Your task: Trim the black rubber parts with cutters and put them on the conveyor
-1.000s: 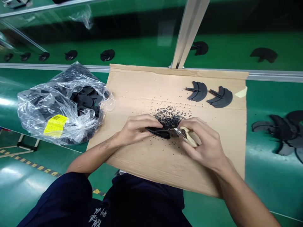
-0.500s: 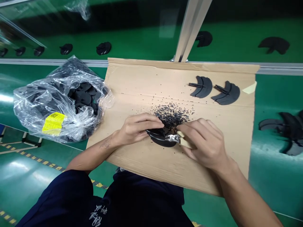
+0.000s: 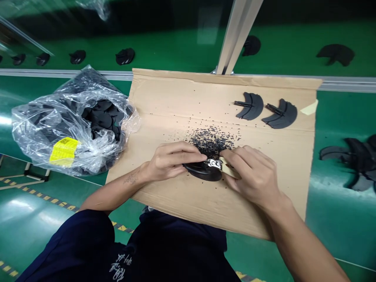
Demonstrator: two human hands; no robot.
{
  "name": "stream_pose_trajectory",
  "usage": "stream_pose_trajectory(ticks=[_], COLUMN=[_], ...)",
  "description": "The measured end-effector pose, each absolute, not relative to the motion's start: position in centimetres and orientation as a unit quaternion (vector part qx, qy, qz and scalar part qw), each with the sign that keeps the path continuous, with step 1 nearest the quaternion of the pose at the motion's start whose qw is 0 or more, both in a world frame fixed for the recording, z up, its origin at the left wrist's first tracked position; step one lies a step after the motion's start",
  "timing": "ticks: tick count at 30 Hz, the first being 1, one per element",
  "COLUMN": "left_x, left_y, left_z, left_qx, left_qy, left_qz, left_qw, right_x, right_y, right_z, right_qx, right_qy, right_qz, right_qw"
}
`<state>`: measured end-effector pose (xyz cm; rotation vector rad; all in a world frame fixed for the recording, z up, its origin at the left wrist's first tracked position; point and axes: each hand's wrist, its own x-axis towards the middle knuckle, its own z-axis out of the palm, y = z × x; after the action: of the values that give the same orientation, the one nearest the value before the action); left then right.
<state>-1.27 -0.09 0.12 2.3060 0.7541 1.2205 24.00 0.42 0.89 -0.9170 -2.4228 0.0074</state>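
Observation:
My left hand is closed on a black curved plastic part, holding it low over a sheet of cardboard. My right hand grips cutting pliers with a shiny metal head and pale yellow handles. The metal head is at the upper side of the part, close to my left fingertips; whether the jaws are closed on it I cannot tell. Small black plastic trimmings lie piled just beyond my hands. Part of the black piece is hidden under my left fingers.
A clear plastic bag full of black pieces stands at the left, with a yellow label. Two black curved parts lie at the cardboard's back right. More black parts are heaped on the green table at the right. A metal post rises behind.
The pliers' head has shifted slightly left and up along the black part, towards my left fingertips. The part has turned slightly in my left hand. The whole view has shifted a little.

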Motion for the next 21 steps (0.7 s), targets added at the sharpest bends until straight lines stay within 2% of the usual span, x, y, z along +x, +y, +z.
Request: stream_pose_trajectory(ticks=[12, 21], left_x=[-0.8, -0.9], left_y=[-0.5, -0.6], left_z=[-0.2, 0.0], left_qx=[0.798, 0.805], left_qy=[0.288, 0.278], left_qz=[0.471, 0.469], left_qw=[0.241, 0.236], right_x=[23.7, 23.9], right_y=[0.1, -0.3], right_z=[0.9, 1.9], right_qx=[-0.352, -0.352], right_qy=[-0.891, -0.903], right_qz=[-0.009, -0.068], right_qw=[0.286, 0.237])
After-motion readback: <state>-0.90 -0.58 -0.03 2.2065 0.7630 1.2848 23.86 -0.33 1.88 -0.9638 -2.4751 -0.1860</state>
